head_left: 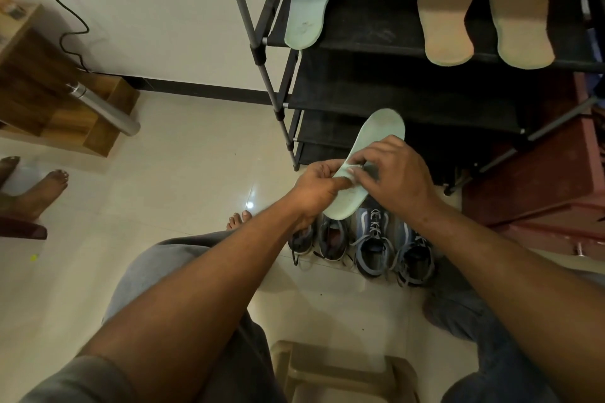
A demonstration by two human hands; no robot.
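Note:
A pale green insole (376, 137) is held up in front of the black shoe rack (393, 98), toe end pointing up and away. My left hand (316, 188) grips its left edge near the middle. My right hand (396, 173) pinches the same insole from the right with fingers curled over its middle. Under the hands, two pairs of sneakers stand on the floor: a dark pair (319, 239) and a blue-grey laced pair (389, 249).
On the rack's top shelf lie a second green insole (312, 0) and two tan insoles (447, 10) (520, 10). A maroon cabinet (550, 180) stands right, a wooden stand (49, 85) left. Another person's bare feet (42, 188) are at the left. A plastic stool (343, 373) is below me.

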